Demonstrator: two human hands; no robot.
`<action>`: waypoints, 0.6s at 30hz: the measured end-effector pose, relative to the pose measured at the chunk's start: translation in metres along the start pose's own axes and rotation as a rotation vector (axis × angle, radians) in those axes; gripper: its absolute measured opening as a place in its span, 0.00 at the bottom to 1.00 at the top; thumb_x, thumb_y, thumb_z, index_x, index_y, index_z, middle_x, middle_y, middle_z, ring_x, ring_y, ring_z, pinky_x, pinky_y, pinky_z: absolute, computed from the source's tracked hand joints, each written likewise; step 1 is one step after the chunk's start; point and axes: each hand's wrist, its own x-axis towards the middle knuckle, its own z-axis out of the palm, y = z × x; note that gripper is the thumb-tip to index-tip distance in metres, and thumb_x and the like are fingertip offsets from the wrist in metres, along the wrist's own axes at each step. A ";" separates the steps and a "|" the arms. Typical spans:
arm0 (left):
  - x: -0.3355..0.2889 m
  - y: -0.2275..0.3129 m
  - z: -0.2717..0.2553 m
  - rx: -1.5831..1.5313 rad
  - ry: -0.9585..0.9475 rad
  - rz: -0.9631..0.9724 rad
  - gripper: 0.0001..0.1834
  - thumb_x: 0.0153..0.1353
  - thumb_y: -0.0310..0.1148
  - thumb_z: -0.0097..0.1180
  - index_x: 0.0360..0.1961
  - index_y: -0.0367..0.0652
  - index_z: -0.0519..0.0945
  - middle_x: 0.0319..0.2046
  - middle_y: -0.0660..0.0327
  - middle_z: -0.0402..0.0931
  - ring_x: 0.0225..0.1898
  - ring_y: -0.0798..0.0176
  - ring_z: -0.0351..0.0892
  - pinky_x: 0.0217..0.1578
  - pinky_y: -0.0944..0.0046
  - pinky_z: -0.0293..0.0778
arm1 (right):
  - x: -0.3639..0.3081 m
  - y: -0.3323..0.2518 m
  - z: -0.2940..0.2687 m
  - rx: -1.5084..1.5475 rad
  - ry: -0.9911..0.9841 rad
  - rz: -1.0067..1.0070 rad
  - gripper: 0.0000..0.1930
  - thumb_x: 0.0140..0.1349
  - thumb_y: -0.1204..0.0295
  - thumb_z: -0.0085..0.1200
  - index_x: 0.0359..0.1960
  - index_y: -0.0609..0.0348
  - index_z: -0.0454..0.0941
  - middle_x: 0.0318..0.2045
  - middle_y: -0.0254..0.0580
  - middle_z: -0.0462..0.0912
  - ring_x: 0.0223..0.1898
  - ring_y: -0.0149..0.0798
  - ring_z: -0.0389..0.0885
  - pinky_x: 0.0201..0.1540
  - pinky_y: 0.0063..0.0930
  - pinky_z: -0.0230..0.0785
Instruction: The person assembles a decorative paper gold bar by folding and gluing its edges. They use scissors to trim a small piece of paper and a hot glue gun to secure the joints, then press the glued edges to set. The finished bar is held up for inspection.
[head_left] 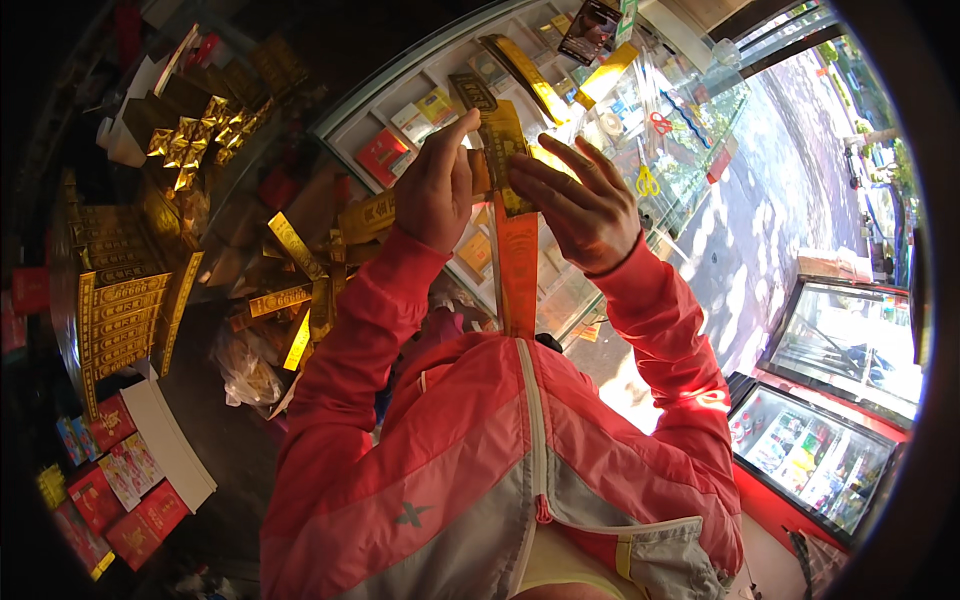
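Observation:
My left hand (437,188) grips the left side of a gold paper strip (503,140) with dark printed patterns, its fingers bent and pointing up. On the other side, my right hand (588,208) presses its lower fingers on the strip's edge while its upper fingers stretch apart. Below the gold part an orange-red paper length (518,265) hangs down toward my jacket front. Both hands are raised above a glass display counter (475,270). The thumb of my right hand is hidden behind the paper.
Yellow scissors (648,181) and folded gold pieces (607,75) lie on the counter. Loose gold strips (296,245) are scattered left of my left arm, near stacked gold paper boxes (130,310) and shiny gold foil ingots (190,140). A glass-topped freezer (815,455) stands at right.

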 end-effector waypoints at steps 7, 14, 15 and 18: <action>0.000 -0.002 0.000 0.008 0.004 0.026 0.23 0.65 0.18 0.46 0.61 0.43 0.72 0.49 0.53 0.79 0.50 0.50 0.80 0.47 0.57 0.77 | 0.005 0.000 -0.001 0.002 0.044 -0.047 0.18 0.52 0.72 0.59 0.47 0.52 0.82 0.53 0.33 0.81 0.61 0.47 0.74 0.61 0.50 0.66; 0.000 -0.002 -0.002 0.073 -0.018 0.052 0.24 0.64 0.18 0.47 0.61 0.45 0.72 0.51 0.51 0.77 0.52 0.47 0.78 0.48 0.57 0.77 | 0.005 0.001 -0.015 0.197 -0.119 0.057 0.22 0.58 0.62 0.61 0.54 0.53 0.79 0.58 0.36 0.78 0.65 0.52 0.68 0.63 0.50 0.63; 0.000 -0.002 -0.001 0.068 -0.015 0.050 0.24 0.64 0.18 0.47 0.61 0.45 0.71 0.51 0.51 0.76 0.52 0.47 0.77 0.48 0.57 0.77 | 0.006 0.002 -0.013 0.201 -0.107 0.064 0.21 0.59 0.63 0.60 0.54 0.53 0.79 0.58 0.36 0.77 0.65 0.52 0.67 0.63 0.49 0.63; 0.000 0.000 0.000 0.020 0.003 0.010 0.23 0.64 0.18 0.47 0.61 0.44 0.71 0.51 0.51 0.77 0.52 0.47 0.78 0.49 0.57 0.76 | 0.009 0.002 -0.002 0.202 -0.074 0.081 0.19 0.61 0.66 0.58 0.55 0.53 0.78 0.58 0.36 0.77 0.65 0.53 0.67 0.63 0.48 0.63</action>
